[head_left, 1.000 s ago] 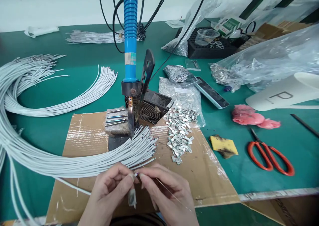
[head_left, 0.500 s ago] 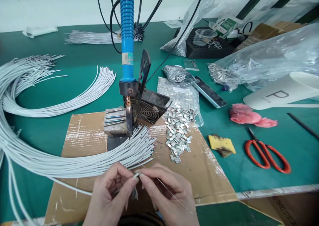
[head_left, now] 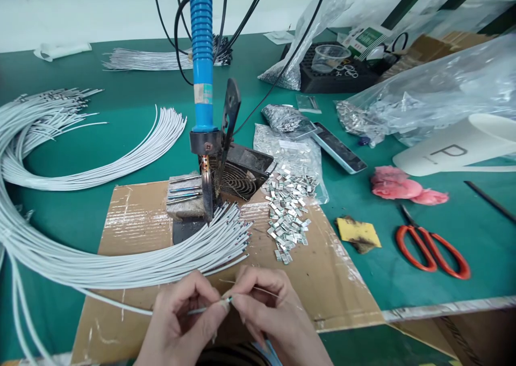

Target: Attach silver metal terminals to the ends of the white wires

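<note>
A single white cable (head_left: 133, 308) is between the two hands, low in the middle of the view and above a sheet of cardboard (head_left: 346, 296). It is smooth, round and matte, curving in from the left behind the left hand and showing again between its fingers. Its small tip, partly hidden by fingertips, sits where the hands meet.

The left hand (head_left: 187, 317) pinches the cable near that tip between thumb and forefinger, the other fingers curled beneath. The right hand (head_left: 268, 312) has thumb and forefinger pressed together on the very end, its remaining fingers bent loosely under. A hair-thin, stiff strand (head_left: 262, 289) crosses by the right forefinger; I cannot tell whether it is gripped.

Just beyond the hands lies a thick, arched bundle of white cables (head_left: 161, 269), its cut ends fanned out. Behind it a soldering iron (head_left: 201, 59) with a ribbed blue plastic handle stands tip down in a dark metal stand (head_left: 205, 143). To the right, small, flat, shiny metal pieces (head_left: 288, 221) spill in a heap from a clear plastic bag (head_left: 293, 146).

Farther right, on the green table (head_left: 358, 285), are a scorched yellow sponge (head_left: 358, 231), red-handled scissors (head_left: 425, 238) and crumpled pink material (head_left: 393, 183).
</note>
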A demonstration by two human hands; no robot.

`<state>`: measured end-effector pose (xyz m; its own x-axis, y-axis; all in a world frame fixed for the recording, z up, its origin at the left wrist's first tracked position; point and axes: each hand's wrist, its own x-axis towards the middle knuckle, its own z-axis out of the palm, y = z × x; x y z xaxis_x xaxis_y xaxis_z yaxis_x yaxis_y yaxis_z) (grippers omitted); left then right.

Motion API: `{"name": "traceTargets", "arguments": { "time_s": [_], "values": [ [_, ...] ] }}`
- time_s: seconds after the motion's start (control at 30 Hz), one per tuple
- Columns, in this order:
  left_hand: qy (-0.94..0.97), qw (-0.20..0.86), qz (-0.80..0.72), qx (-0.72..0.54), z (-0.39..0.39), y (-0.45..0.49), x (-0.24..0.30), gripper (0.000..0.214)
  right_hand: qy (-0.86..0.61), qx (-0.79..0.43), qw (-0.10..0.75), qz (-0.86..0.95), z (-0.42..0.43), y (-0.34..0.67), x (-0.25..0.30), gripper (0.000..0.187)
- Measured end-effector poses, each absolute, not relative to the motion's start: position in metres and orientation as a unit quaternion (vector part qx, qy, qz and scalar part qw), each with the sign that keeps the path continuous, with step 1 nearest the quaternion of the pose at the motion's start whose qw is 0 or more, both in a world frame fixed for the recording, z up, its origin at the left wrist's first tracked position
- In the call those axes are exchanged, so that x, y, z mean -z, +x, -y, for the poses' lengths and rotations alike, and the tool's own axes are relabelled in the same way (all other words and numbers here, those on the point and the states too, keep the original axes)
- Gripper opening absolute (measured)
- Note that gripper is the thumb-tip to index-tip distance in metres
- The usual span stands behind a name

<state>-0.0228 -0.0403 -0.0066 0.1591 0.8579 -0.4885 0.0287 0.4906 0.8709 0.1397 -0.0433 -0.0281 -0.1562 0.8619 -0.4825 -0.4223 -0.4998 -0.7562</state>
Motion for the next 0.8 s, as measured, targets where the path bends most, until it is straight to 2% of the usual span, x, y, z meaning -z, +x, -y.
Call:
{"name": "traceTargets", "arguments": {
  "time_s": [0.2,0.37,0.47,0.6,0.7,0.8],
  "values": [
    [0.417,0.674,-0.562,-0.235,0.034,-0.028,0.002,0.06,-0.547,-0.616,0.388,0.414,0.035,0.148,0.012,0.015],
    [0.409,0.633,-0.602,-0.266,0.03,-0.022,0.001,0.048,-0.535,-0.557,0.337,0.538,0.033,0.157,0.005,0.022],
    [0.41,0.615,-0.614,-0.277,0.031,-0.016,-0.004,0.045,-0.539,-0.541,0.339,0.549,0.032,0.158,0.005,0.021],
    [0.399,0.586,-0.633,-0.31,0.034,-0.009,-0.008,0.05,-0.57,-0.499,0.416,0.503,0.036,0.142,0.009,0.021],
    [0.372,0.581,-0.638,-0.343,0.037,-0.007,-0.004,0.06,-0.589,-0.422,0.504,0.469,0.045,0.122,0.019,0.023],
    [0.345,0.605,-0.622,-0.358,0.041,-0.01,0.003,0.062,-0.576,-0.328,0.585,0.467,0.053,0.104,0.033,0.017]
  ]
}}
